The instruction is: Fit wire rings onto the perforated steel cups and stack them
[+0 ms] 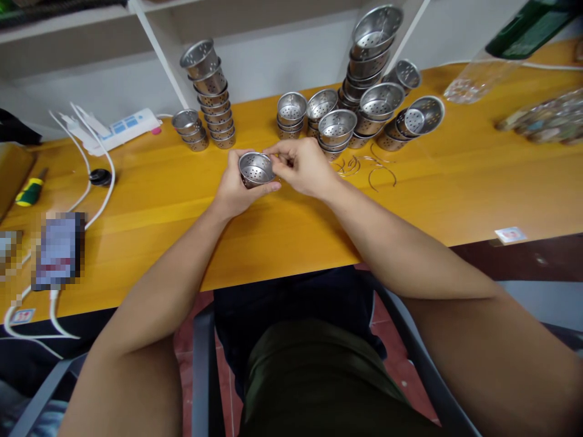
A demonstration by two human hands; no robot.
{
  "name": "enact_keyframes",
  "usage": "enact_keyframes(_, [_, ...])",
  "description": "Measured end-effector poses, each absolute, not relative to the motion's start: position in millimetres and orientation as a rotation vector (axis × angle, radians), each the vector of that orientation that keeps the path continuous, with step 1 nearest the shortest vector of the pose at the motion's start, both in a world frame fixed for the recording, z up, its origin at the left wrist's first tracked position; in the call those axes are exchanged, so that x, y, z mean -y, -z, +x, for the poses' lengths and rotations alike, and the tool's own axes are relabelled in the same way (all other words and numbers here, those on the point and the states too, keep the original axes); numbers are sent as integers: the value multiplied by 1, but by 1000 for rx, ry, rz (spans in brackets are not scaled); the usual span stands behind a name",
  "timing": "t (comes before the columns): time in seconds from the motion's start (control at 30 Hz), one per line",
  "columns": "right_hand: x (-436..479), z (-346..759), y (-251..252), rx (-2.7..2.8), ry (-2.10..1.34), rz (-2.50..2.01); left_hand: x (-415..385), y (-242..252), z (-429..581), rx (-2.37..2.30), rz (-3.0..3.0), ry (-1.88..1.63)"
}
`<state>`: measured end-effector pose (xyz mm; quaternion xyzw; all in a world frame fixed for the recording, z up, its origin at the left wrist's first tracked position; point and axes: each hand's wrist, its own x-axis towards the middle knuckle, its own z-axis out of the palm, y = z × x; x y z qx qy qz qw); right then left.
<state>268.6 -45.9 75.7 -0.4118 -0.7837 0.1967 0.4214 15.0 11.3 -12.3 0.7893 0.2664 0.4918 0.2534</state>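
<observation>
My left hand is wrapped round a small perforated steel strainer cup, held just above the orange table. My right hand is closed in a pinch at the cup's right rim; what its fingertips hold is too small to make out. A few thin wire handles lie loose on the table just right of my right hand. Behind my hands stand more strainer cups, several stacked and loose. A tall stack of cups leans at the back left, with a short stack beside it.
A white power strip and white cables lie at the back left. A green and yellow screwdriver and a blurred box sit near the left edge. A clear plastic bag is at the back right. A sticker marks the front edge.
</observation>
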Motion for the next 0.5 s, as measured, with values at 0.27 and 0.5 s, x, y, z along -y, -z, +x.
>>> enact_keyframes(0.27, [47, 260, -71, 1907, -449, -1076, -5, 9, 18, -835, 2177, -1300])
enact_keyframes(0.5, [48, 252, -68, 1828, -476, -1092, 5, -4, 17, -944, 2177, -1281])
